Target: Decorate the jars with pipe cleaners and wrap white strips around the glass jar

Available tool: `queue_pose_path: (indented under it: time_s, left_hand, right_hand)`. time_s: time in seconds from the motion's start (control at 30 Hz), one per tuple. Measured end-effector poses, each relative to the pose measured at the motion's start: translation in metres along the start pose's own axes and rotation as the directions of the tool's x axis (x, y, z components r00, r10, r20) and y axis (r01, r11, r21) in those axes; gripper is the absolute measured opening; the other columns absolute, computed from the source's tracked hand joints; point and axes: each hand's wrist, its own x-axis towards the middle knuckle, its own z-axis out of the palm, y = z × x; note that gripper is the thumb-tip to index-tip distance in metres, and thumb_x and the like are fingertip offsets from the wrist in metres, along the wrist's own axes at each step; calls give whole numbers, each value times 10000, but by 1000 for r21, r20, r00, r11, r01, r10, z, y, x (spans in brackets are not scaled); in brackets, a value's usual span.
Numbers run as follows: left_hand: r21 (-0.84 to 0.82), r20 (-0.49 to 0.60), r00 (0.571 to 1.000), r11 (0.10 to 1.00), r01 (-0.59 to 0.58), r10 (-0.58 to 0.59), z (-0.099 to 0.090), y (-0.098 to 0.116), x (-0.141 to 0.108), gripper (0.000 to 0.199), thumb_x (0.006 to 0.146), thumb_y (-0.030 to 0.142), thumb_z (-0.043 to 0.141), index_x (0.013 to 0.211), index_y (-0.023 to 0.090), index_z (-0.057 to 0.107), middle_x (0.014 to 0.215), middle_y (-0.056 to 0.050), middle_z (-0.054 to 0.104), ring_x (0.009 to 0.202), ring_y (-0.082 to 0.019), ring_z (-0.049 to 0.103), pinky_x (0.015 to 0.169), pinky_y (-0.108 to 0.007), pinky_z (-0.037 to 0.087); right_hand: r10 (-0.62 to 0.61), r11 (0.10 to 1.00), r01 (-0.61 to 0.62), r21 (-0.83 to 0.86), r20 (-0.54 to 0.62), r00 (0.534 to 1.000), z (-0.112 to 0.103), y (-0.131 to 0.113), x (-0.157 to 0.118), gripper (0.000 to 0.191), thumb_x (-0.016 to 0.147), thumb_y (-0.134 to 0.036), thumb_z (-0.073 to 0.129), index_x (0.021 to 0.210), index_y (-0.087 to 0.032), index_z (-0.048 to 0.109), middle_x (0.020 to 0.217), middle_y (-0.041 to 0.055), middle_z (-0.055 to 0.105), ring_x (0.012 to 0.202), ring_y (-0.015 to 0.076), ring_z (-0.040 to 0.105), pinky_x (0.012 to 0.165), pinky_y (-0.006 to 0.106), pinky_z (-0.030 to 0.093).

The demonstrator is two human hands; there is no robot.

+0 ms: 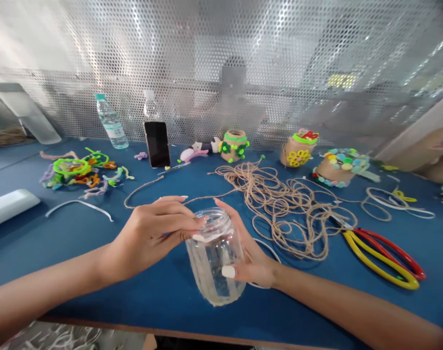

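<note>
Relative to jute twine heap (268, 194): scissors (383, 272) right; phone (157, 144) behind, left; pipe-cleaner scraps (79, 170) farther left; twine-wrapped jars (297, 150) behind.

Clear jar (214, 267), blue tabletop (133, 304), tan twine (275, 194), red-and-yellow scissor handles (380, 260)

We find two bare, slender forearms (42, 296) reaching in from the near left and near right edges of the view, with no cloth on them. The left hand (148, 238) and the right hand (254, 262) both have long, smooth, white-painted fingernails (228, 271) with softly rounded tips, the right thumbnail showing as a broad, glossy oval.
</note>
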Motion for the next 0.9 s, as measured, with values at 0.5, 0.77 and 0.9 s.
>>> queue_pose_path:
  time_s: [0.5,0.77,0.9]
  left_hand:
    - [-228,128,984,962,147,-120,-4,-8,14,184,878,407,623,817,250,697,763,14,738,690,-147,694,872,-340,552]
    - [-513,364,880,722,464,-306,13,-4,-4,429,909,349,562,1316,273,451,1298,-84,585,1179,-237,582,907,-376,556]
    - [-746,467,849,406,528,-246,28,4,-17,511,955,305,489,1415,307,267,1430,-112,459,1283,-247,497,1011,-433,493]
  right_hand:
    - [12,999,-12,-39,3,1000,0,0,4,1030,683,-470,756,1447,-299,87,1326,122,472,1225,301,496,949,481,459]
    - [-127,990,127,-54,-1,992,6,3,1,894,721,-385,721,1396,-286,144,1366,138,424,1245,307,483,1010,513,415]
    - [-214,969,216,-119,31,976,7,8,1,896,713,-342,719,1404,-278,152,1375,132,416,1309,303,416,1112,533,287]
